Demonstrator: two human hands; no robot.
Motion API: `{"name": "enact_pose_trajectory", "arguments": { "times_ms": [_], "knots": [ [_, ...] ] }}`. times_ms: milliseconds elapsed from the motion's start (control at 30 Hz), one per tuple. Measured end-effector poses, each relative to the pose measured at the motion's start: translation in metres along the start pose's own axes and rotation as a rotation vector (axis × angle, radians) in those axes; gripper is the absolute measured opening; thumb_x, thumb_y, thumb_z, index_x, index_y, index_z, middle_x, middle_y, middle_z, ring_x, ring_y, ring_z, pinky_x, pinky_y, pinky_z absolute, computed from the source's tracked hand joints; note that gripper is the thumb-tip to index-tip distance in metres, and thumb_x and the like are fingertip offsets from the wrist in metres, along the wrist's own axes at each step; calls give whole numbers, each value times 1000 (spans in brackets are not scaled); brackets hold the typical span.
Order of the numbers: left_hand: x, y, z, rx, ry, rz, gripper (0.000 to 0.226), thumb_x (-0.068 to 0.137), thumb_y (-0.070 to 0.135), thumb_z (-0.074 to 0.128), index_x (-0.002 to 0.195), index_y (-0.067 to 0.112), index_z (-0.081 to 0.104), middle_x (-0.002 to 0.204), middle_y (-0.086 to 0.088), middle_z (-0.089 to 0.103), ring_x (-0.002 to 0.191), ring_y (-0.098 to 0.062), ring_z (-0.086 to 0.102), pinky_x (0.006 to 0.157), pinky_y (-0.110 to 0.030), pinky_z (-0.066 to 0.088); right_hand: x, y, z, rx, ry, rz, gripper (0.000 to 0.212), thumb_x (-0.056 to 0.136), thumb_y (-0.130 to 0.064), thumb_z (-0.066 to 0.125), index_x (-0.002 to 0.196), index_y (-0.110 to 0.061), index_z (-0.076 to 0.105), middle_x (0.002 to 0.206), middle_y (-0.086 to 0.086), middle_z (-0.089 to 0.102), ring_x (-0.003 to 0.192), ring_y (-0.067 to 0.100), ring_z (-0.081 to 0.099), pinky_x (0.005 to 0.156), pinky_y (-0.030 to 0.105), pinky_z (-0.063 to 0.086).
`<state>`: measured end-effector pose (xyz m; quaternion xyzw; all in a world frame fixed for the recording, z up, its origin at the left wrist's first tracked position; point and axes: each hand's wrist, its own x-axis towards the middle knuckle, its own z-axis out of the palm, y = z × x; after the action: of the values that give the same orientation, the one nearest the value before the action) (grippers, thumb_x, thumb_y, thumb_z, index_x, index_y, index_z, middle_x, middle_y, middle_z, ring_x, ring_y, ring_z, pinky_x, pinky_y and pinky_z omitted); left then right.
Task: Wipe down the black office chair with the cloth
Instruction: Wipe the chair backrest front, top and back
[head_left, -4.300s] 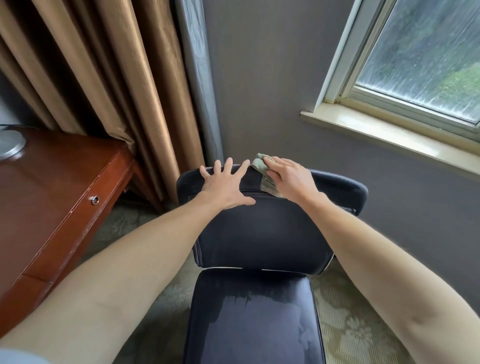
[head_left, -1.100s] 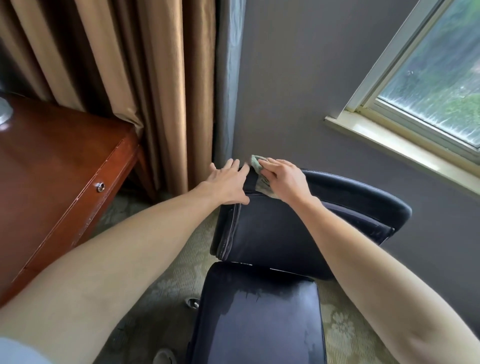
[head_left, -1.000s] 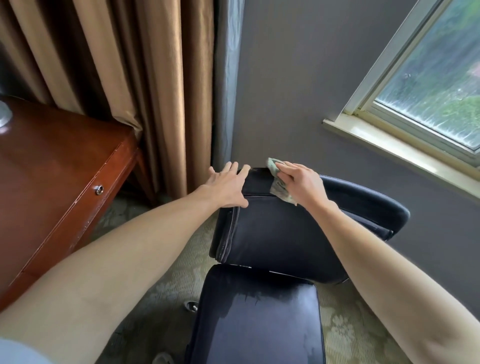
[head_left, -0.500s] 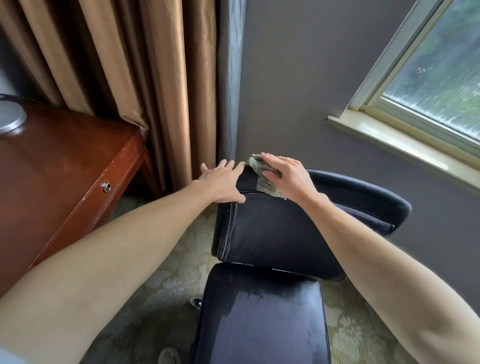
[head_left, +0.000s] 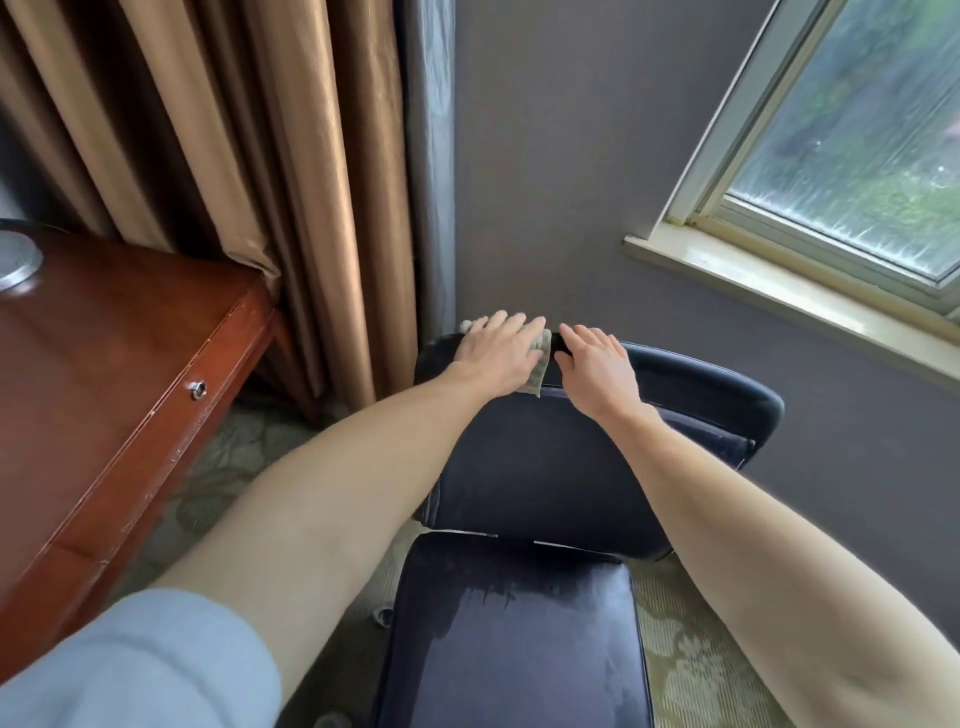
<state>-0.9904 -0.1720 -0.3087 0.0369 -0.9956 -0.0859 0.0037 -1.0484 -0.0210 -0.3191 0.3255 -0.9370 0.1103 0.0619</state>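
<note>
Cloth (head_left: 539, 364) seemingly pinned under flat left hand (head_left: 496, 353) on chair (head_left: 545, 467).

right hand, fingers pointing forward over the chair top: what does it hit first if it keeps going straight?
Likely the grey wall behind the chair. The right hand already lies on the chair's top edge, with nothing visible between. The gap to the wall is unclear.

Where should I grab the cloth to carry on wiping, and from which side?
Take the cloth by its free flap hanging down the front of the chair backrest, coming in from the right with the right hand. The left hand lies flat over the rest.
</note>
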Motion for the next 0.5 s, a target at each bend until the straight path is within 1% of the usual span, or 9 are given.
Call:
{"name": "enact_pose_trajectory", "arguments": {
  "times_ms": [33,67,133,200,300,367,500],
  "knots": [
    [1,-2,3,4,33,0,47,103,39,36,147,24,33,146,-4,45,133,-25,38,108,-39,28,0,0,-1,2,0,3,42,100,-23,43,140,-10,44,130,3,55,126,24,44,110,38,28],
    [0,-6,3,1,56,-4,42,102,38,37,142,24,38,138,-3,52,127,-25,44,103,-39,32,0,1,-2,1,0,2,42,100,-22,43,140,-11,44,129,2,56,125,22,45,111,37,28],
    [-5,-21,1,-31,55,-31,39,102,37,36,139,27,41,132,-1,56,123,-25,49,95,-41,39,-2,4,-2,7,18,-5,41,99,-20,45,140,-13,46,126,-1,57,123,20,46,111,35,28],
    [-14,-43,1,-82,32,-78,39,103,36,34,141,30,41,134,1,55,125,-24,48,91,-41,42,-3,4,2,14,57,-5,40,98,-17,46,138,-12,48,122,0,58,119,22,48,111,35,28],
    [-31,-67,5,-209,45,-100,44,104,32,35,147,33,36,136,8,52,130,-20,42,95,-42,43,-1,-3,11,-11,106,0,37,95,-12,47,132,-8,52,111,5,60,109,28,50,106,41,32],
    [-37,-71,9,-245,81,-99,45,104,31,35,149,32,35,138,11,50,132,-18,39,98,-43,43,-1,-9,17,-38,133,-13,37,94,-14,50,129,-7,54,107,8,60,104,32,51,102,45,35],
    [-26,-62,11,-178,132,-80,43,105,32,33,147,29,38,139,12,51,129,-16,42,95,-43,46,4,-19,22,-77,153,21,39,92,-24,56,129,-14,57,99,16,61,96,39,52,96,52,37]
  ]
}}
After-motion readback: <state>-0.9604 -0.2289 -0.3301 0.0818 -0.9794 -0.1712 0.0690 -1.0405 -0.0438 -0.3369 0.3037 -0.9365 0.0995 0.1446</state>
